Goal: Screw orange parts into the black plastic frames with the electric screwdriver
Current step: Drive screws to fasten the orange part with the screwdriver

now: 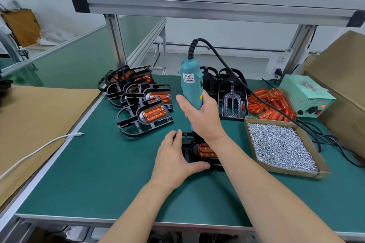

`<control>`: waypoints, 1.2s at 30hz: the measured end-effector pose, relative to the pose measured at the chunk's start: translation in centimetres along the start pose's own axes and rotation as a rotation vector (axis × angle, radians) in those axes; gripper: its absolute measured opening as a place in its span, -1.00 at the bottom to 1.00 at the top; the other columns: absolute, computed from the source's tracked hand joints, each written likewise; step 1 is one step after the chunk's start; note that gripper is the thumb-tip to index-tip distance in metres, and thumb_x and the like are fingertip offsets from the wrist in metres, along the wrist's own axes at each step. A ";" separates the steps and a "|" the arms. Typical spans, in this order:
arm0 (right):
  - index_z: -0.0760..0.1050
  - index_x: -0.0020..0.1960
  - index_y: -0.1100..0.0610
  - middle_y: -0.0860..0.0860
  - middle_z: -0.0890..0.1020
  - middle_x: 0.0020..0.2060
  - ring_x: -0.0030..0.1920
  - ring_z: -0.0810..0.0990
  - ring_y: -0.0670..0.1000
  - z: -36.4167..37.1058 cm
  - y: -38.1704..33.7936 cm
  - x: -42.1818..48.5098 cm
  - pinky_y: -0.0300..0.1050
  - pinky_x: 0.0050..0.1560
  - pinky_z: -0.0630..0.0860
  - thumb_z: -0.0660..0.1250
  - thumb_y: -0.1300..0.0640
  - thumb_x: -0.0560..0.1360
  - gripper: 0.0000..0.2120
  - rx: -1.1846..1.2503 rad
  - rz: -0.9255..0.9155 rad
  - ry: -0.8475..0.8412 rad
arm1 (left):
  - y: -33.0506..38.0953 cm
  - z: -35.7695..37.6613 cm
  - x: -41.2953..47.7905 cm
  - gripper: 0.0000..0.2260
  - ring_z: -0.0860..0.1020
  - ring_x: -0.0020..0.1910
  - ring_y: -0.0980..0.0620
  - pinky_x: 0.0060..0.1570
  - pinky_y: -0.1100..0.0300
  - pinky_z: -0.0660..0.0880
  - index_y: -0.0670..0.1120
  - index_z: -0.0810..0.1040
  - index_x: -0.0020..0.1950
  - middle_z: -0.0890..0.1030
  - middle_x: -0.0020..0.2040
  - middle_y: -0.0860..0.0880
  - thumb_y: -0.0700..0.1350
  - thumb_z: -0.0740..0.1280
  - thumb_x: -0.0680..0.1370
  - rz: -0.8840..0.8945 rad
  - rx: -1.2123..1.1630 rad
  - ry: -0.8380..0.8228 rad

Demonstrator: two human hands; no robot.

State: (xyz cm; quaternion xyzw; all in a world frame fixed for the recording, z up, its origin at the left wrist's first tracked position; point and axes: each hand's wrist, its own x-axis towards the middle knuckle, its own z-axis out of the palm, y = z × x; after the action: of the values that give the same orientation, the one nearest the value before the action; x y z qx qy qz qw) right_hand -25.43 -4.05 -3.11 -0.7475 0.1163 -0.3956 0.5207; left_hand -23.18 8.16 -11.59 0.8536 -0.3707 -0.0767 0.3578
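The right hand [201, 116] is clenched around the lower body of the teal electric screwdriver [191, 85] and holds it upright, with a black cable [227, 61] leaving from its top. The tip of the tool is hidden behind this hand and wrist, so I cannot tell if it touches anything.

Directly under the right hand, a black plastic frame [186, 145] lies flat on the green bench [98, 173]. A ribbed orange transparent part [205, 150] sits inside it. The left hand [175, 160] grasps the left end of this frame: the thumb lies along the near edge and the fingers are curled over the far edge.

Beyond the left hand, a group of black frames with orange parts already in them [144, 104] lies in an overlapping heap. Behind the right hand stand some empty black frames [231, 92], leaning on each other. To the right of them is a pile of loose orange parts [270, 102], and beside that pile a pale green power box [308, 94] with a red light.

Just right of the right forearm sits a flat cardboard tray [292, 172] full of small silver screws [280, 146].

Far to the left of the left hand, a white cable [39, 150] runs across a brown cardboard sheet [39, 116], and its end lies on the bench.
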 end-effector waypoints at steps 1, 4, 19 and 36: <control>0.43 -0.18 -0.17 -0.21 0.49 -0.38 -0.33 0.47 -0.06 0.1 0.0 0.0 -0.17 -0.29 0.43 0.42 -0.20 0.42 -0.81 0.005 0.006 -0.011 | 0.0 0.0 0.0 0.20 0.13 0.53 0.06 0.50 0.10 0.20 -0.07 0.07 0.61 0.14 0.55 0.06 0.51 0.40 0.15 0.001 0.000 0.001; 0.43 -0.22 -0.16 -0.19 0.48 -0.39 -0.35 0.45 -0.06 0.0 0.0 0.1 -0.15 -0.30 0.43 0.42 -0.19 0.42 -0.80 0.013 0.021 -0.021 | 0.1 -0.1 0.0 0.20 0.11 0.53 0.07 0.50 0.12 0.17 -0.07 0.06 0.61 0.12 0.55 0.06 0.51 0.40 0.15 -0.004 -0.005 -0.008; 0.50 -0.13 0.15 -0.07 0.54 -0.36 -0.32 0.51 -0.07 -2.7 -0.7 -1.2 -0.27 -0.18 0.49 0.43 -0.03 0.51 -0.75 0.197 -0.013 -0.066 | -0.3 0.3 0.2 0.23 0.06 0.54 0.12 0.49 0.18 0.13 -0.04 0.04 0.61 0.08 0.56 0.12 0.56 0.35 0.12 0.007 -0.013 -0.003; 0.44 0.10 0.10 -0.06 0.64 -0.29 -0.33 0.63 -0.14 -13.8 2.0 0.1 -0.17 -0.16 0.59 0.29 -0.25 0.59 -0.60 0.545 0.397 0.914 | -0.1 0.0 0.1 0.28 0.08 0.54 0.07 0.50 0.01 0.21 0.00 -0.11 0.62 0.05 0.53 0.15 0.53 0.39 0.11 0.021 0.018 -0.050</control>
State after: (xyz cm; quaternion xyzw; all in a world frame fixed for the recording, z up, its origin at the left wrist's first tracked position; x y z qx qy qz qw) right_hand -34.75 -14.42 -2.82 -0.3026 0.3620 -0.5893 0.6559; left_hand -23.07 8.19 -11.63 0.8506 -0.3892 -0.0910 0.3416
